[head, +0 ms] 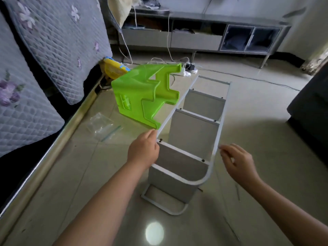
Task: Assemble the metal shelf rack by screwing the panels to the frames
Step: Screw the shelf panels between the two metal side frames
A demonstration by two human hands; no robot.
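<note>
The grey metal shelf rack [193, 128] lies on its side on the tiled floor, with three panels standing between two white tube frames. Dark screws show at the panel corners on the upper frame. My left hand [143, 150] grips the left tube of the upper frame beside a screw at the nearest panel. My right hand [237, 161] hovers just right of the right tube with fingers loosely curled and its fingertips near the tube; whether it holds a small part, I cannot tell.
A green plastic stool [142, 96] lies tipped over against the rack's far left. A clear plastic bag [102, 126] lies on the floor near the bed's metal edge [53, 153]. A long grey TV cabinet [204, 38] and cables fill the back. A dark sofa [312, 110] stands right.
</note>
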